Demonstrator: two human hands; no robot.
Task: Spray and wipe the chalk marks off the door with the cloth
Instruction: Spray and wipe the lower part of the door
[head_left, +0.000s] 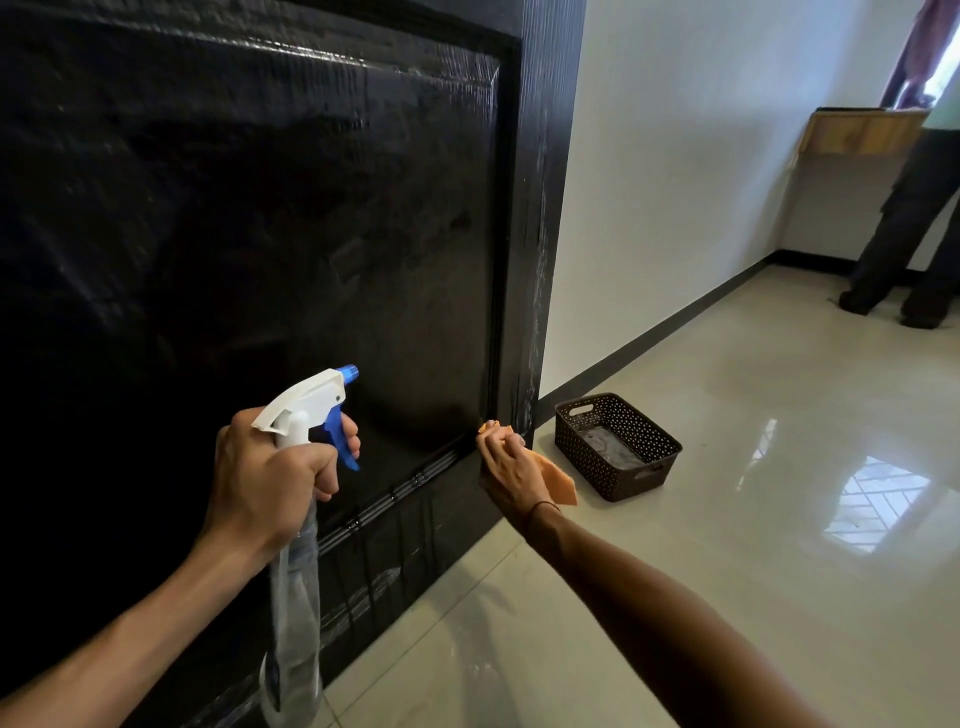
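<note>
Cloth (558, 475): orange, soft, limp, light; your right hand (511, 467) bunches it against the black door (311, 208) at the lower right frame, near the floor. Keep it wadded under curled fingers, since a loose corner hangs free. Spray bottle (296, 597): clear, likely slick when wet; your left hand (270, 478) wraps its neck, fingers at the trigger. Faint chalk smears (540, 260) remain up the frame edge.

Against the door (311, 208), the left hand (265, 478) holds the spray bottle (298, 519) before its panel, the right hand (511, 470) presses the cloth (558, 480) apparently onto its lower right edge, and the basket (615, 447) sits right of it.
</note>
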